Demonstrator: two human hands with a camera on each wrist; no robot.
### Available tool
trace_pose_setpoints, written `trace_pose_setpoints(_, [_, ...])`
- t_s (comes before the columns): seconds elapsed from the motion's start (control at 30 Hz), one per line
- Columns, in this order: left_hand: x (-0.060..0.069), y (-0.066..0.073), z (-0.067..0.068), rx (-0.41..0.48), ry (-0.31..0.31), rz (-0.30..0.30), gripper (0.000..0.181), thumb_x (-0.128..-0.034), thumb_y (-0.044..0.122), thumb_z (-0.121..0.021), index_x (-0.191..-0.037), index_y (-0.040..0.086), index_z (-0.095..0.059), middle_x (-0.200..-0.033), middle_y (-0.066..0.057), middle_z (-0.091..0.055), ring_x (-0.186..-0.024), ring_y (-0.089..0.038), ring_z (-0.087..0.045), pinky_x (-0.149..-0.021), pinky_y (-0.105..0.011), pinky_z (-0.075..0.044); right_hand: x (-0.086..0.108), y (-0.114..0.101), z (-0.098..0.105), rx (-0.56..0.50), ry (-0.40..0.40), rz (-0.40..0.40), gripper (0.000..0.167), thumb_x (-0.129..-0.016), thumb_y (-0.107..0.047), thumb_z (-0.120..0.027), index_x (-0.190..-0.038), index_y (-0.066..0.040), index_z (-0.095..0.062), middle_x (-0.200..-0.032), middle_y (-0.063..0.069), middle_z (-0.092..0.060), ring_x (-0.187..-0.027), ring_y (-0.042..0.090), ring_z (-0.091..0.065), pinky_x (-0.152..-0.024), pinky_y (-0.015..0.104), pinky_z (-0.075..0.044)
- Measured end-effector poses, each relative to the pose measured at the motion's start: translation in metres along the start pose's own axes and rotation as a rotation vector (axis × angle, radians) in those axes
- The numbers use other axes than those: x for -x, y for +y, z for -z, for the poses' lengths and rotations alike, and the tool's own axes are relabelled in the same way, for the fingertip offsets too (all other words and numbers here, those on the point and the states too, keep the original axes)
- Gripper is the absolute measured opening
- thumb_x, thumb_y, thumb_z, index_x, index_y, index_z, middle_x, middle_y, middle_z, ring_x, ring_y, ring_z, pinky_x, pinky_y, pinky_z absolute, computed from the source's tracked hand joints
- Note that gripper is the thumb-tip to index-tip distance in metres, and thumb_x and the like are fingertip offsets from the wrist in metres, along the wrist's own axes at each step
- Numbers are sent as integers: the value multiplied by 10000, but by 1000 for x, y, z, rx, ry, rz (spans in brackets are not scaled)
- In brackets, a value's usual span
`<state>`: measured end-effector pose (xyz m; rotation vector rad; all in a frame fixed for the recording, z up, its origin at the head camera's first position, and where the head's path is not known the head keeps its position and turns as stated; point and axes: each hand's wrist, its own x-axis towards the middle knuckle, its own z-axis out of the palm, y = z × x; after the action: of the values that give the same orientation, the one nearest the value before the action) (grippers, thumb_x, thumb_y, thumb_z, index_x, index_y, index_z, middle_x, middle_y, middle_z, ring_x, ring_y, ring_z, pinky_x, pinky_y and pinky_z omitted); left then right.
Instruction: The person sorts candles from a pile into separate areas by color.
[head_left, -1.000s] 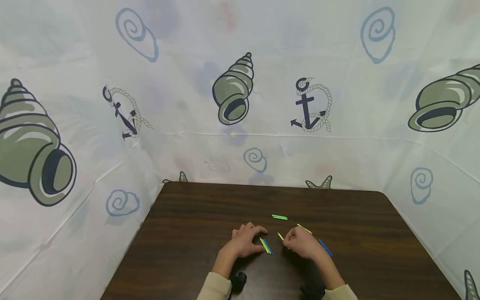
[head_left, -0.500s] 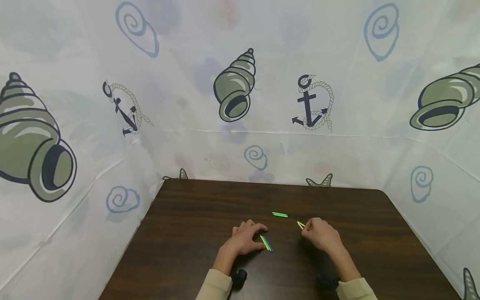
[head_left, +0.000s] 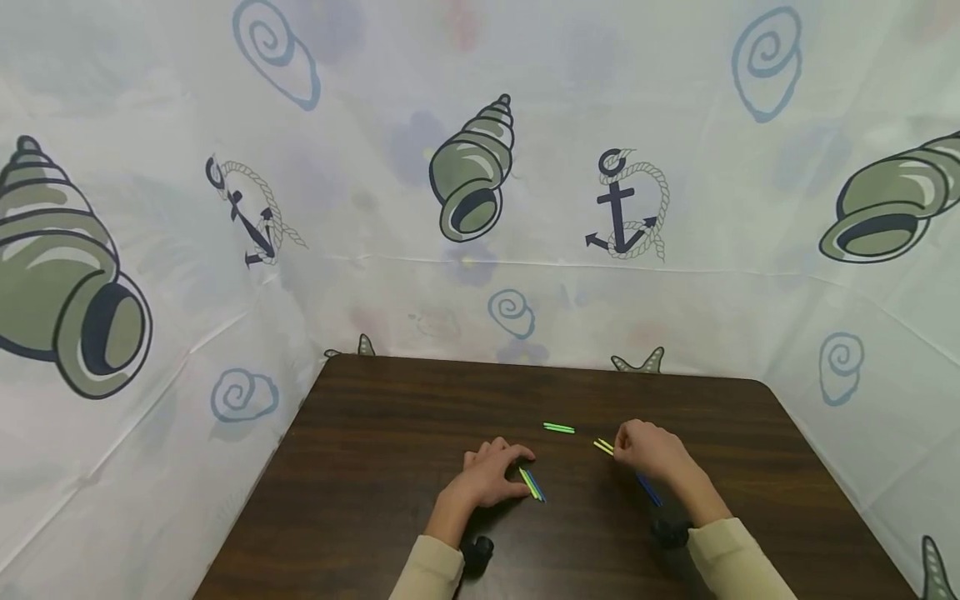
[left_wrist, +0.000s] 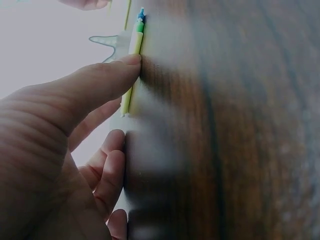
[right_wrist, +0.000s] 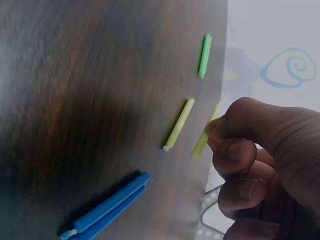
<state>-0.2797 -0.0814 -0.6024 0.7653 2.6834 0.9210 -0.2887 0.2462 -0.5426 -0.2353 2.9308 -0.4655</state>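
My left hand (head_left: 491, 477) rests on the table, thumb and fingers spread around a small bundle of yellow, green and blue sticks (head_left: 533, 485); in the left wrist view the thumb of the hand (left_wrist: 75, 100) touches the bundle (left_wrist: 136, 45). Between thumb and index finger, my right hand (right_wrist: 270, 155) pinches a yellow stick (right_wrist: 200, 143), roughly alongside another yellow stick (right_wrist: 179, 124) lying on the table. The head view shows the right hand (head_left: 654, 452) at the right end of the yellow sticks (head_left: 603, 447), partly covering them.
Green sticks (head_left: 558, 428) lie farther back on the brown table (head_left: 375, 433). Two blue sticks (right_wrist: 111, 207) lie near the right hand, on its near side. Patterned white cloth hangs behind the table and at both sides.
My right hand has moved right and away from me, carrying a yellow stick from near the bundle to beside the other yellow stick. The left hand has stayed in place.
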Motion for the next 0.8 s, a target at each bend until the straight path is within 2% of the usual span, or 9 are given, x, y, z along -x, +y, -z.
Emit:
trace_pose_setpoints(0.07, [2, 3, 3, 12, -4, 16, 479, -971, 388, -821, -1410, 293, -655, -1259, -17, -558, -998, -166, -407, -859, -429, -272, -5, 3, -1, -9, -18, 3, 72, -985, -166, -686, -917, -145, -695, -802, -31, -631, -665, 153, -561, -616, 351, -449])
trace_pose_setpoints(0.3, [-9, -16, -13, 24, 19, 21, 484, -947, 416, -840, -1391, 346, -660, -1233, 13, -554, -1001, -154, -416, -853, -423, -271, -20, 11, -7, -100, -56, 4, 80, -1003, -156, -667, -939, -135, -712, -819, -10, -653, -668, 170, -564, -614, 366, -443])
trace_pose_setpoints(0.63, [-9, -11, -13, 56, 19, 42, 469, -939, 383, -854, -1366, 316, -672, -1211, 18, -557, -1009, -159, -434, -860, -429, -271, -26, 23, -10, -189, -77, 5, 96, -991, -111, -660, -923, -91, -725, -815, 20, -651, -696, 181, -564, -635, 357, -452])
trace_pose_setpoints(0.8, [-10, -13, -13, 47, 21, 43, 470, -934, 384, -859, -1361, 314, -675, -1198, 29, -558, -1014, -150, -442, -864, -426, -275, -27, 30, -15, -287, -75, 49, 129, -1005, -106, -658, -928, -35, -733, -793, 31, -656, -700, 170, -574, -651, 344, -478])
